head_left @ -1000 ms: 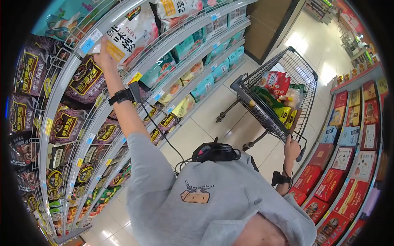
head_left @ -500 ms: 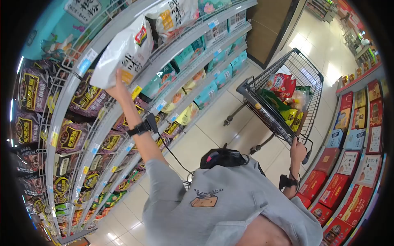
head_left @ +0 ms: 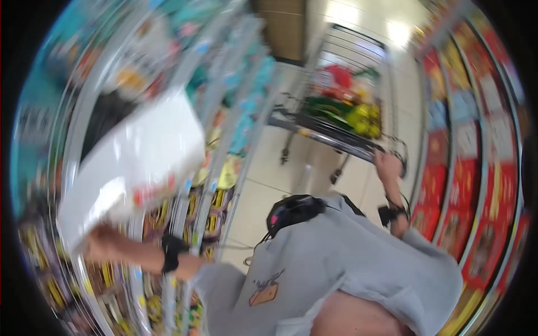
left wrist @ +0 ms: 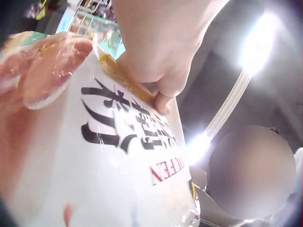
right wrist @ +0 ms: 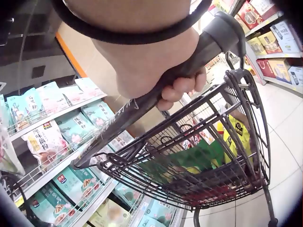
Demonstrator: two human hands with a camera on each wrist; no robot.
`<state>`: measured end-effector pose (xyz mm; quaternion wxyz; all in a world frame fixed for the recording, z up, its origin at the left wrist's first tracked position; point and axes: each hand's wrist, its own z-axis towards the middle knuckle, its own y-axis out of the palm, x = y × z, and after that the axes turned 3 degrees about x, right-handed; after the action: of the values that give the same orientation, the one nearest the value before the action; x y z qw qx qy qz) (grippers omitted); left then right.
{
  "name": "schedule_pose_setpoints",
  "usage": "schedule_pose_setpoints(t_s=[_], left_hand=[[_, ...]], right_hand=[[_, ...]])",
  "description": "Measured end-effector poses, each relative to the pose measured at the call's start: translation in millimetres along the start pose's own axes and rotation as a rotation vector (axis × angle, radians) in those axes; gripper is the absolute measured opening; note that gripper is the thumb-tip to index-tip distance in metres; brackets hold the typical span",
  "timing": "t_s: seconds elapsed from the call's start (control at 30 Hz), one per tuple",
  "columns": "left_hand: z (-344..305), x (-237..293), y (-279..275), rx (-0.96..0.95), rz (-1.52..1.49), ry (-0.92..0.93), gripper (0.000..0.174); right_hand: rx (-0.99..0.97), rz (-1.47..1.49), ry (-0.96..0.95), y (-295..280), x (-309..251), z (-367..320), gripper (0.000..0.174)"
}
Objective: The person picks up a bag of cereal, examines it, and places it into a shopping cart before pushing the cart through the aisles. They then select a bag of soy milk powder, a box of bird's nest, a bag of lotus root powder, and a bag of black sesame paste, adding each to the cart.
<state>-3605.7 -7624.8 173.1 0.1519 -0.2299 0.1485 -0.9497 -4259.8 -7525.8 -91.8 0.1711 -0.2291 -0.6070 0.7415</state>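
Observation:
My left hand (head_left: 103, 243) grips a white plastic food bag (head_left: 143, 157) by one edge, in front of the left shelves. The left wrist view shows this bag (left wrist: 102, 177) close up, with large black characters, red lettering and a pink picture. There the thumb of the left hand (left wrist: 158, 47) presses on its printed face. My right hand (head_left: 388, 165) holds the end of the shopping cart's handle (head_left: 336, 139). In the right wrist view, the fingers of the right hand (right wrist: 147, 64) curl round the dark handle bar (right wrist: 118, 120).
The wire cart (head_left: 386, 73) carries a red pack (head_left: 339, 75), green packs and yellow packs (head_left: 364, 120). Shelves of bagged goods (head_left: 244, 120) line the left side. Red boxes (head_left: 465, 182) fill the right shelves (head_left: 448, 106). Between them runs a tiled floor (head_left: 258, 185).
My left hand has lifted the white bag off the shelf and swung it down and left, turning it over. My right hand stays on the cart handle. The head view has turned.

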Motion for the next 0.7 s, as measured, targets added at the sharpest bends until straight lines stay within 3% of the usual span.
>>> schedule_pose_setpoints(t_s=[0.03, 0.07, 0.13, 0.17, 0.23, 0.33, 0.37, 0.47, 0.5, 0.53, 0.57, 0.6, 0.63, 0.7], left_hand=[[-11, 29, -6, -0.092, -0.359, -0.085, 0.026], [-21, 66, -13, -0.197, -0.748, -0.225, 0.027], [-37, 123, -32, -0.378, -0.999, -0.325, 0.029], [-40, 145, -36, -0.452, -1.041, -0.332, 0.031], [-38, 173, -37, -0.534, -1.093, -0.295, 0.032], [-29, 214, -1, -0.749, -1.360, -0.033, 0.037], [-20, 221, 24, -0.757, -1.382, -0.061, 0.034], [-44, 294, 65, -0.753, -1.120, 0.114, 0.030], [-66, 332, 71, -0.619, -1.016, 0.231, 0.032], [-90, 374, 76, -0.839, -1.386, -0.020, 0.034], [-113, 403, 102, -0.869, -1.355, 0.041, 0.028], [-128, 424, 106, -0.881, -1.261, 0.233, 0.036], [-153, 442, 112, -1.033, -1.400, 0.290, 0.034], [-207, 467, 131, -1.171, -1.339, 0.291, 0.034]], right_hand=[[-0.052, -0.004, 0.002, -11, -11, -3, 0.060], [0.028, 0.035, -0.029, -3, -11, -7, 0.059], [-0.012, 0.124, 0.007, -18, -29, -15, 0.056], [-0.008, 0.132, 0.065, -21, -34, -18, 0.056], [0.036, 0.181, -0.002, -22, -44, -20, 0.050], [0.041, 0.223, -0.007, -18, -57, -23, 0.049], [0.039, 0.246, 0.015, -24, -64, -25, 0.050], [0.042, 0.228, 0.002, -25, -68, -26, 0.051], [0.047, 0.231, -0.012, -23, -69, -26, 0.050], [0.053, 0.234, 0.002, -24, -70, -25, 0.050], [0.035, 0.260, -0.004, -26, -71, -24, 0.052], [0.020, 0.283, -0.013, -30, -73, -26, 0.054], [0.046, 0.288, -0.011, -29, -73, -28, 0.055], [0.048, 0.302, 0.002, -35, -72, -33, 0.055]])
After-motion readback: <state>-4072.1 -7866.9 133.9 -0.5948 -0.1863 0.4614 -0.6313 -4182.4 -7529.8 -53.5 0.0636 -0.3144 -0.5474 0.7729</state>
